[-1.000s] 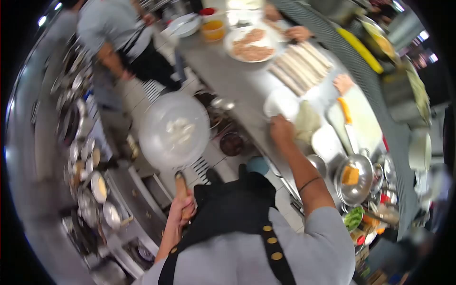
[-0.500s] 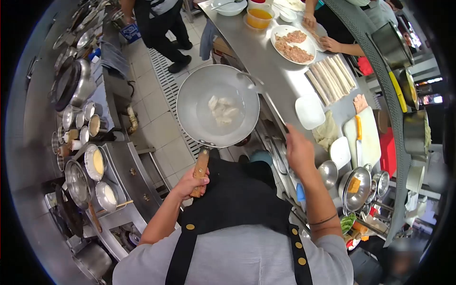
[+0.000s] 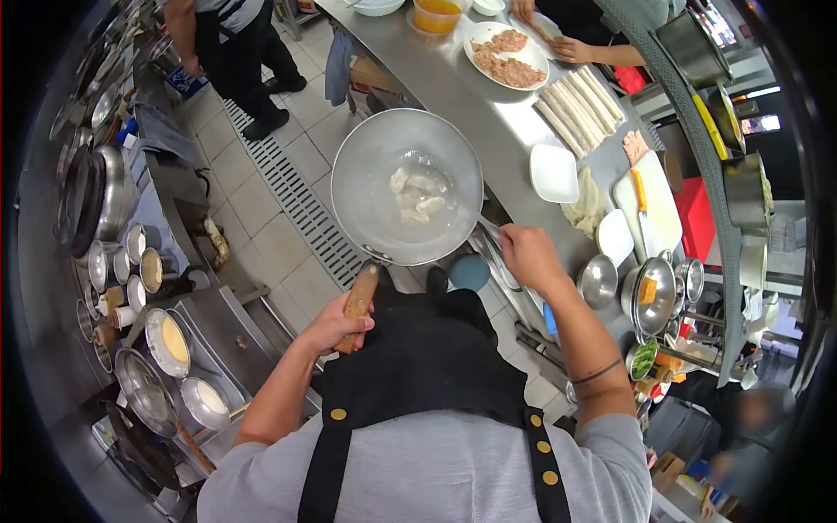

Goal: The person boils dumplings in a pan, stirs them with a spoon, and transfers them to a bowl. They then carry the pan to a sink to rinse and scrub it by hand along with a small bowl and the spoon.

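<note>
Big round metal wok (image 3: 406, 186) w/ wet white food is held by its wooden handle (image 3: 358, 300); left hand (image 3: 334, 326) clenched there. Right hand (image 3: 527, 257) grasps a thin metal tool. Prob. heavy, slippery.

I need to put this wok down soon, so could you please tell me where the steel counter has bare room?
Bare steel counter lies between the wok and the plate of minced meat. Past the white square dish, towards the cutting board and metal bowls, it is crowded.

Left hand (image 3: 336, 324) fisted in closed grip, forearm angled forward. Right hand (image 3: 526, 255) curled, fingers pinched, arm extended, wrist bent.
</note>
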A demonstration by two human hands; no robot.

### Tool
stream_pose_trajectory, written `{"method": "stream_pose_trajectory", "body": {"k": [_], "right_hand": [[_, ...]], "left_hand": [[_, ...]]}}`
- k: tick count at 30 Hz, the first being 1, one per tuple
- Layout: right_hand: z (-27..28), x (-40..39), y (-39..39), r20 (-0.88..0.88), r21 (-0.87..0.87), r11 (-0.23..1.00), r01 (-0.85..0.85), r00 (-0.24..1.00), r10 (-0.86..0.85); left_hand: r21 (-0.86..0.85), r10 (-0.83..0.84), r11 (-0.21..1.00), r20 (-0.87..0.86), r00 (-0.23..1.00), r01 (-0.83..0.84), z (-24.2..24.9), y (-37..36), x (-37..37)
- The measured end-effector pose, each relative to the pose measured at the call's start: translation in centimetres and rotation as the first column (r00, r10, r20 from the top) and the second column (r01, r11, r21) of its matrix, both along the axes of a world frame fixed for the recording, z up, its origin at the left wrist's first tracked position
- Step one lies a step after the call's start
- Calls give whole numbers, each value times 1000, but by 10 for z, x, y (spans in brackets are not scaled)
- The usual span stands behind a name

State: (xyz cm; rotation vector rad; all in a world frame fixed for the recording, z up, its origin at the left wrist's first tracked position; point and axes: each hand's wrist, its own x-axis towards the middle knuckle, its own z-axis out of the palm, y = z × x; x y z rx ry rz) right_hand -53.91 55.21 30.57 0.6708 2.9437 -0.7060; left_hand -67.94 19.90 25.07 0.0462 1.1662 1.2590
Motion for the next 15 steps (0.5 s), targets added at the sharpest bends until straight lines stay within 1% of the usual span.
{"method": "stream_pose_trajectory", "body": {"k": [1,2,4,5,6,7,8,10,15], "right_hand": [[0,0,-1,52,-77,997,25,998,-21],[-5,3,0,52,-81,996,31,998,-27],[-15,7,3,89,-243,969,48,996,-27],[-17,8,4,89,-248,967,54,995,-33],[-15,7,4,188,-391,908,152,979,-83],[-14,8,3,291,-513,820,255,950,-113],[-15,9,2,290,-517,816,257,950,-115],[-15,11,2,325,-632,695,343,931,-164],[-1,17,8,306,-642,677,358,930,-202]], "left_hand": [[4,-9,1000,1,1000,9,0,-1,-2],[1,-15,1000,2,1000,15,-1,-2,-4],[-12,-18,1000,2,1000,18,-2,-4,-5],[-17,-24,1000,2,1000,24,-1,-5,-6],[-18,-31,999,-1,1000,31,-1,-5,-6],[-19,-37,999,-5,999,37,0,-5,-6],[-24,-40,999,-6,999,40,0,-5,-7],[-10,-50,999,-19,999,50,-2,-4,-6],[-31,-35,999,-41,999,33,1,4,1]]}}
